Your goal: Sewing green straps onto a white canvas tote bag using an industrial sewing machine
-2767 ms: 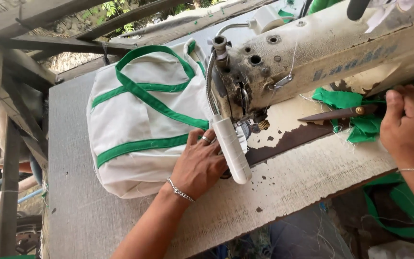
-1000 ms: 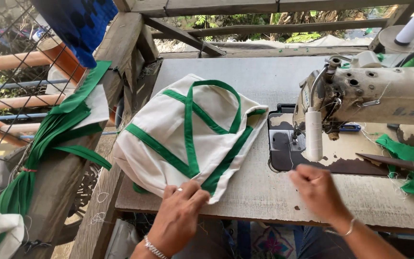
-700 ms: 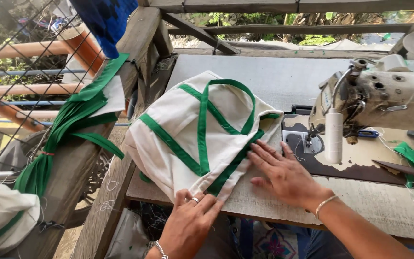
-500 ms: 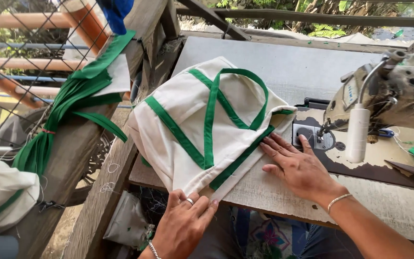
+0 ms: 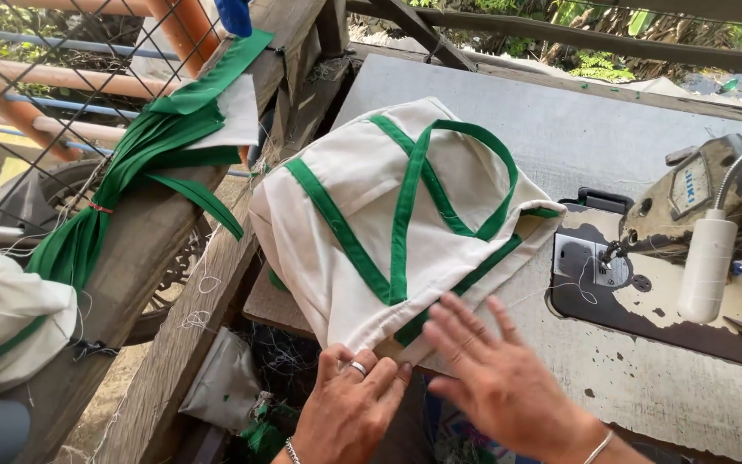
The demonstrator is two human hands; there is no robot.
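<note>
My two hands worked at the bottom centre of the frame. My left hand [image 5: 349, 404], wearing one ring and one bracelet, pinched the near hem of the one cream cloth bag with green straps [image 5: 392, 228], fingers closed on the fabric. My right hand [image 5: 495, 378] hovered flat and open just beside that hem, blurred. The bag overhung the near left edge of the grey worktable [image 5: 560, 129], which lay bare beyond it. One worn sewing machine [image 5: 714, 215] stood at right. A bundle of green fabric strips [image 5: 130, 172] draped the wooden rail at upper left.
</note>
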